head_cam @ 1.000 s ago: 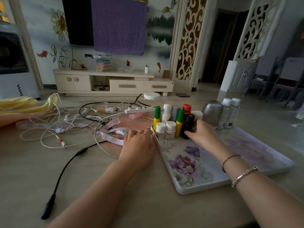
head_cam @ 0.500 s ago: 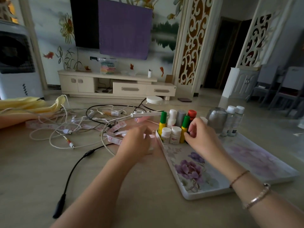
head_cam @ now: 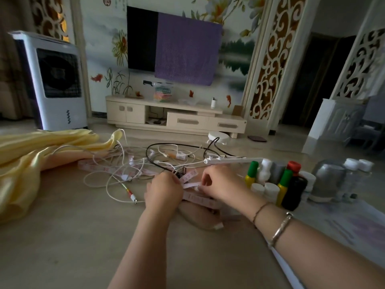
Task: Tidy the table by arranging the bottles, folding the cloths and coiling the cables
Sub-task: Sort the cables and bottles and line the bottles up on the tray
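Note:
Both hands meet at the table's middle over a pink measuring tape. My left hand pinches one part of the tape, and my right hand pinches it a little to the right. Behind them lies a tangle of white cables and a black cable. Several bottles stand grouped on a floral tray at the right. A yellow cloth is heaped at the left, and a peach cloth lies under the hands.
A grey metal cup and two clear white-capped bottles stand at the tray's far side. A white power strip lies behind the bottles. Beyond the table are an air cooler and a TV cabinet.
My right hand left the bottles on the tray and moved left to the measuring tape. My left hand lifted off the table and took hold of the tape. The view tilted up.

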`<action>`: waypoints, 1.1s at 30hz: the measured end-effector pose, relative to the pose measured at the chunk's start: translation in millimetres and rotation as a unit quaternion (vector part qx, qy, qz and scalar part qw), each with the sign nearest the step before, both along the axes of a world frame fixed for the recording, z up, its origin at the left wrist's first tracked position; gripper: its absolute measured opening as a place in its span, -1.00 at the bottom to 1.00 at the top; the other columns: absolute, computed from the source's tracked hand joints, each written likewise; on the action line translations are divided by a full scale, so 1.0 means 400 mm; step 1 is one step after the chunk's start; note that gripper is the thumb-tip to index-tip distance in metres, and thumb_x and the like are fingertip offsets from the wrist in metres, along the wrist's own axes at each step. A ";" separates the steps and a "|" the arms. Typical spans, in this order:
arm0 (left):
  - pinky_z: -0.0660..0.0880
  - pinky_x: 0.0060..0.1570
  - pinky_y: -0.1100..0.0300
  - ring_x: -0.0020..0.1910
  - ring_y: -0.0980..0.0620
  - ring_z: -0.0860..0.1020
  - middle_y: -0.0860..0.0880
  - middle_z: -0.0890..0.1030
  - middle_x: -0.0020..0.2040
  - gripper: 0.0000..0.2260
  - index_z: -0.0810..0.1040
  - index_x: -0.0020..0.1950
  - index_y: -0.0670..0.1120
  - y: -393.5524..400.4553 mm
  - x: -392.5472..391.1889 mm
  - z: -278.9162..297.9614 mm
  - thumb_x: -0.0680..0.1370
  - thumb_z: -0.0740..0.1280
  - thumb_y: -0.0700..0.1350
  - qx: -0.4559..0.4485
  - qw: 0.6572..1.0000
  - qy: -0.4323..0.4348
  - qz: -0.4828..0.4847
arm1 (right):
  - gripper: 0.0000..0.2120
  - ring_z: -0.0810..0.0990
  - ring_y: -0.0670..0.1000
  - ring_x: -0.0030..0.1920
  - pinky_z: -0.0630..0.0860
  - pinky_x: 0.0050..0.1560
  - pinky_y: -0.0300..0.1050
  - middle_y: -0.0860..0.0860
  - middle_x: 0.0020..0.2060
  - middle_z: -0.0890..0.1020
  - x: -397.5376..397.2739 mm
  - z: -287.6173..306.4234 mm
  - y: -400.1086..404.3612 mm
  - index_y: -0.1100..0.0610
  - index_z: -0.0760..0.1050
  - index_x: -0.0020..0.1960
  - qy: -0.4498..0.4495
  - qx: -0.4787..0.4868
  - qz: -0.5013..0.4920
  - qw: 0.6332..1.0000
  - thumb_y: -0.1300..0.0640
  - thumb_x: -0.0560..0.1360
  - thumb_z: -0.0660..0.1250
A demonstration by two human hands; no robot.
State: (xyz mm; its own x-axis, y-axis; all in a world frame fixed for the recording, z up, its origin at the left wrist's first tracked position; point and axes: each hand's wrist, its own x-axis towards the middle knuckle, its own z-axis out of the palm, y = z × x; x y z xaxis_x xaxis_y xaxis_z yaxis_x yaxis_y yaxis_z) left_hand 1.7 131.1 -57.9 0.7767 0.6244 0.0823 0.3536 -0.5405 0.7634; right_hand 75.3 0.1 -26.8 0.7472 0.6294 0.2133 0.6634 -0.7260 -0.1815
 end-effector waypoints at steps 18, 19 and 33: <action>0.37 0.20 0.05 0.22 -0.15 0.43 -0.04 0.58 0.18 -0.68 0.59 0.12 0.02 -0.081 0.000 0.033 0.48 0.20 -0.25 0.092 0.994 -0.053 0.002 | -0.96 0.54 -0.13 -0.21 0.48 -0.14 -0.17 -0.08 -0.19 0.59 -0.032 0.019 -0.147 -0.02 0.52 -0.02 0.122 0.192 0.043 0.973 0.09 0.54 0.32; 0.37 0.20 0.05 0.21 -0.14 0.44 -0.03 0.58 0.17 -0.68 0.59 0.11 0.02 -0.106 0.003 0.034 0.48 0.19 -0.26 0.104 0.992 -0.066 -0.013 | -0.95 0.53 -0.17 -0.24 0.45 -0.16 -0.22 -0.10 -0.24 0.58 -0.039 0.019 -0.179 -0.02 0.52 -0.01 0.130 0.208 0.040 0.969 0.10 0.54 0.34; 0.40 0.16 -0.02 0.16 -0.16 0.47 -0.09 0.57 0.15 -0.80 0.59 0.11 -0.09 -0.265 0.025 -0.004 0.53 0.25 -0.17 0.185 0.969 -0.079 -0.142 | -0.83 0.59 0.07 -0.20 0.52 -0.10 -0.02 0.07 -0.27 0.63 0.092 0.019 -0.554 0.08 0.49 -0.20 0.110 0.311 -0.205 0.921 0.14 0.40 0.50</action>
State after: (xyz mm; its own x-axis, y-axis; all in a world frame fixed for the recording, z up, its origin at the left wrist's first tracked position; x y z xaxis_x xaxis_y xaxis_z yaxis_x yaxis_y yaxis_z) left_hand 11.9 25.1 -59.7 0.8725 0.2932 0.3908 0.0460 -0.8457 0.5317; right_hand 112.0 -221.6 -19.3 0.9634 0.0915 0.2521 0.2536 -0.6170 -0.7450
